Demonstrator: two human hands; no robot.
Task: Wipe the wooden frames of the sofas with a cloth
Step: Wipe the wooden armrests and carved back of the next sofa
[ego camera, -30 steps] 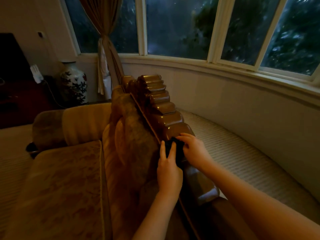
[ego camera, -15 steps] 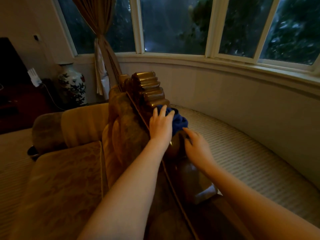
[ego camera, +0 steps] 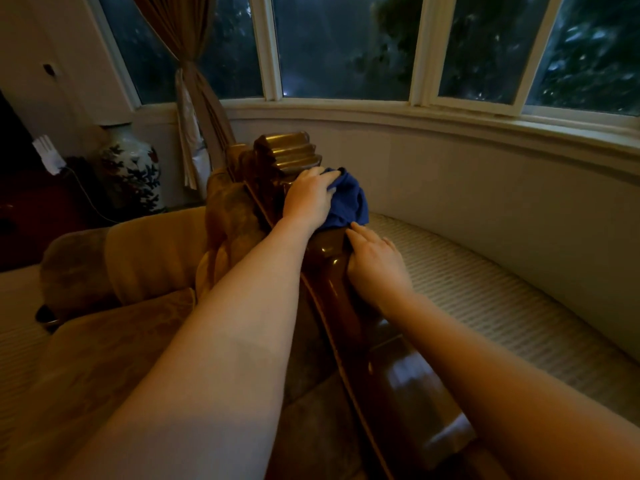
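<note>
Left hand [ego camera: 309, 199] sliding farther up wooden frame [ego camera: 337, 268] since half second ago, pushing blue cloth [ego camera: 348, 199] toward carved ridges at top. Left grip curling over cloth, pressing it on frame crest. Right hand [ego camera: 375, 265] resting on frame just below cloth, fingers straight, grip apart, holding nothing. Sofa cushion [ego camera: 104, 341] lying left of frame; vase [ego camera: 130, 168] standing by curtain [ego camera: 194, 109].

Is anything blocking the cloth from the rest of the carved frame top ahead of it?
Nothing visible. The left hand presses the cloth against the frame, whose ridges beyond lie bare.
</note>
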